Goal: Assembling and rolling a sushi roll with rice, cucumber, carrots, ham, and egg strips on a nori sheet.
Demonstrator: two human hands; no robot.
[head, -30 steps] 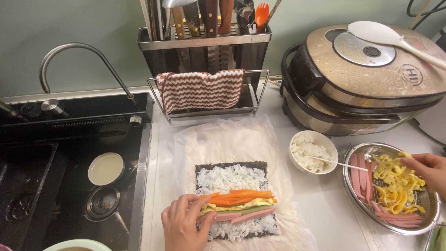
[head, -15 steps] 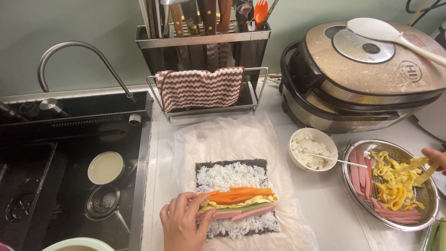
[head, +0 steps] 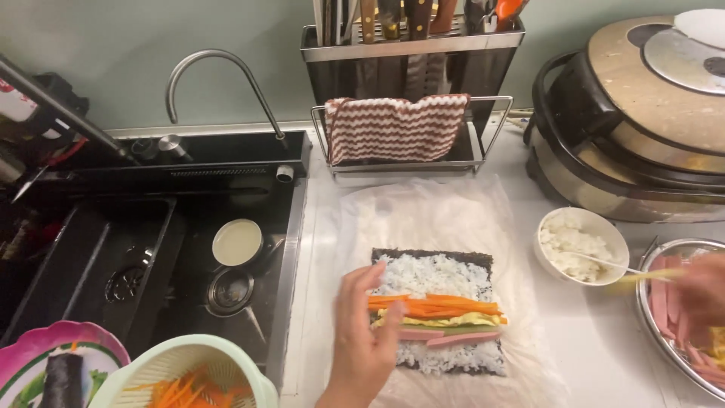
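Now one dark seaweed sheet (head: 434,257) with rice, one white rice bowl (head: 581,245) at 3 o'clock. Left hand (head: 362,340) fingers open on fillings, unchanged; right hand (head: 698,291) blurred, grip unclear, moved inward.

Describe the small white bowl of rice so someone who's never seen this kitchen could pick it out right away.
Start at the big rice cooker at the counter's back right. Just in front of it, between the seaweed sheet and the metal tray, sits the white bowl. Alone among its neighbours, it is round, white, holds plain rice, with a utensil resting in it.
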